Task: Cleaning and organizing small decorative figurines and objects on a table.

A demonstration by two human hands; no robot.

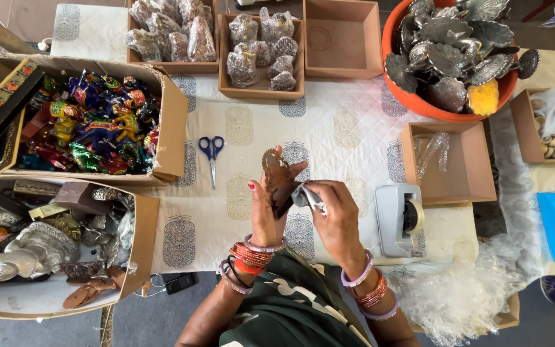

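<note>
Quilted white table cloth [348, 135] spans the view. Orange tub [419, 103] of metal leaf dishes at 1 o'clock; carton of bright foil figurines [97, 122] at 10. Centre: left hand [266, 209] upright, fingers closed around a dark peacock-shaped metal piece [277, 180]; right hand [335, 215] pinches a grey cloth [306, 196] against it. Blue-handled scissors [211, 154] at 11.

A single head-worn camera looks almost straight down from above the person, close over the tabletop [348, 138]. The view faces away from the body: the person's forearms enter at the near edge, bottom centre, and the hands sit mid-frame. The wide lens takes in the cardboard boxes at left [168, 122], the orange bowl [412, 96] at far right, and floor along the near edge.
</note>
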